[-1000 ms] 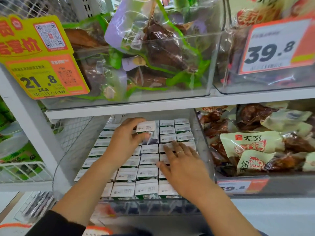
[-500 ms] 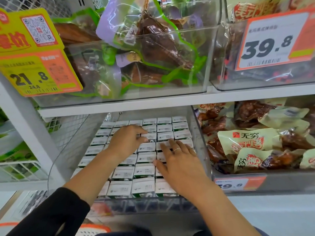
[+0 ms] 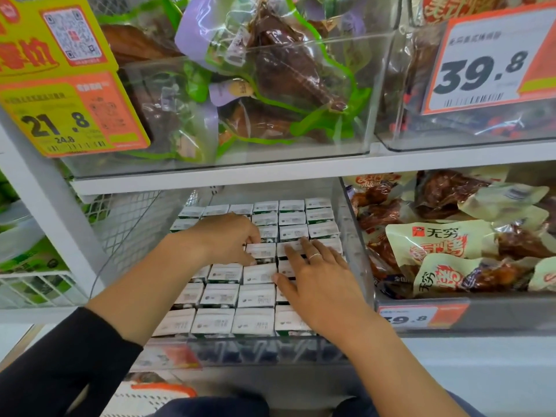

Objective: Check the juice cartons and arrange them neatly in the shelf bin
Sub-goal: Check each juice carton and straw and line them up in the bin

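Several small white-topped juice cartons (image 3: 256,295) stand in tight rows inside a clear shelf bin (image 3: 264,350) on the lower shelf. My left hand (image 3: 224,239) reaches in from the left, fingers curled, with fingertips and thumb pinching the left end of a juice carton (image 3: 262,251) in the middle rows. My right hand (image 3: 319,284), a ring on one finger, lies flat with straight fingers on the carton tops at the bin's right side. The hands hide some of the cartons beneath them.
The shelf board (image 3: 270,173) above hangs low over the bin. Upper clear bins (image 3: 301,145) hold vacuum-packed meat. Snack packs (image 3: 445,245) fill the bin to the right. Price tags 21.8 (image 3: 60,115) and 39.8 (image 3: 481,67) hang in front. A wire basket (image 3: 33,284) sits left.
My left hand has set down the carton it held raised over the back rows and has drawn nearer, onto the middle rows. My right hand has stayed flat on the cartons.
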